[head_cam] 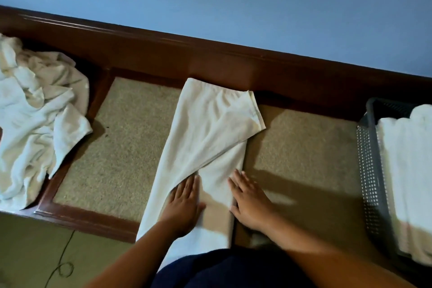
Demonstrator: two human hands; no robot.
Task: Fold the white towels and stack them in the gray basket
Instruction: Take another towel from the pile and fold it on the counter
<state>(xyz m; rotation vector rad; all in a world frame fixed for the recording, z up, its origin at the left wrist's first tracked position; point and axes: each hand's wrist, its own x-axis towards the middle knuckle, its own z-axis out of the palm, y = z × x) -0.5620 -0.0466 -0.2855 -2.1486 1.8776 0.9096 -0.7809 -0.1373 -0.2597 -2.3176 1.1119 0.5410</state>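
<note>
Head view shows our left hand (184, 202) and right hand (251, 204) lying flat, palms down, on the near part of the white towel (201, 128); the left fingers (190, 186) lie straight and close together, the right fingers (238, 181) straight and a little spread, at the towel's right edge. Neither hand pinches or curls round any cloth. Between the two sets of fingertips a diagonal fold line begins, and beyond them the towel stretches away as a long strip on the woven panel (112, 147). At the far end, well beyond our fingertips and to their right, a flap (253, 114) sticks out past the strip's right edge, so the layers are not square. That is where we judge the trouble lies: folded over as it is, the skewed flap would be locked in, giving a lopsided bundle that may sit crooked on a stack. Sliding flat hands forward could also drag the top layer across the lower one and deepen the creases just ahead of our fingers, since nothing pins the far end. Behind our wrists the towel crosses the wooden frame (77, 218) toward our body, and it may slip off once the palms lift. Well to the left of the left fingers lies the heap of unfolded towels (35, 119); well to the right of the right fingers stands the gray basket (368, 170), with folded towels (406, 166) in it.
</note>
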